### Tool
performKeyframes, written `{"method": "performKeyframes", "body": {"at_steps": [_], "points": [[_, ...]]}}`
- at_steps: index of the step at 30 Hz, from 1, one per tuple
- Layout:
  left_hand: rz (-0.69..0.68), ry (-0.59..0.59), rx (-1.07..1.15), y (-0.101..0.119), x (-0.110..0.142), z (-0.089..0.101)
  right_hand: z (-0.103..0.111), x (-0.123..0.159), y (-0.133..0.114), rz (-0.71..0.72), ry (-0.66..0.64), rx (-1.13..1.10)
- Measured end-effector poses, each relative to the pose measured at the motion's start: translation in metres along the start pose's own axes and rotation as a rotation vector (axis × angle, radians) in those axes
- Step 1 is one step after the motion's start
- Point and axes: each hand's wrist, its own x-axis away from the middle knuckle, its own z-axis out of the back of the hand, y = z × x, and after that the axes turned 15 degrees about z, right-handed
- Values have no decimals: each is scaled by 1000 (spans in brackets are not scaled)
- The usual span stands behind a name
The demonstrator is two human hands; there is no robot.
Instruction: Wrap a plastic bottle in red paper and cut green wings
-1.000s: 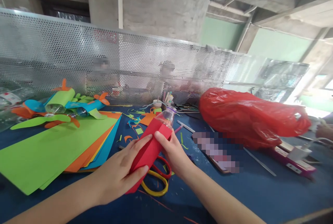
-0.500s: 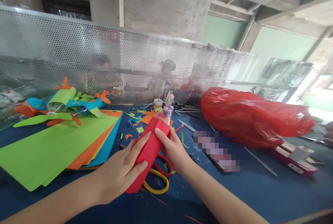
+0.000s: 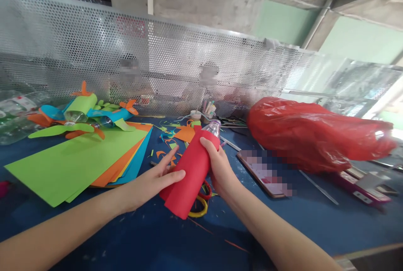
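A clear plastic bottle (image 3: 213, 128) is wrapped in red paper (image 3: 189, 174), with only its neck showing at the top. My left hand (image 3: 151, 183) presses on the paper's left side, thumb and fingers closed against it. My right hand (image 3: 218, 168) grips the wrapped bottle from the right, fingers curled round its upper part. Under the bottle lie scissors with yellow and red handles (image 3: 200, 204), partly hidden.
Green, orange and blue paper sheets (image 3: 72, 162) lie fanned out at left. Finished bottle aeroplanes (image 3: 82, 113) stand behind them. A red plastic bag (image 3: 308, 134) lies at right, a phone (image 3: 267, 170) near it. Paper scraps (image 3: 166, 136) litter the blue table (image 3: 315, 220). People sit behind the perforated metal screen (image 3: 176, 65).
The red paper has closed round the bottle into a rounder tube. Both hands lifted it slightly and turned it; my right hand slid up toward the neck. The head tilted down a little.
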Motion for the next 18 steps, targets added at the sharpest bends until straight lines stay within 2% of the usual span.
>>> {"method": "performKeyframes", "body": {"at_steps": [4, 7, 12, 18], "points": [[18, -29, 85, -3, -2, 1, 0, -2, 0, -83, 29, -7], [-27, -43, 65, -1, 2, -1, 1, -4, 1, -152, 15, -15], [-102, -102, -138, 5, 12, -4, 4, -6, 4, -194, 15, -11], [-135, 103, -407, 3, 14, -11, 3, -6, 8, -115, 8, 33]]}}
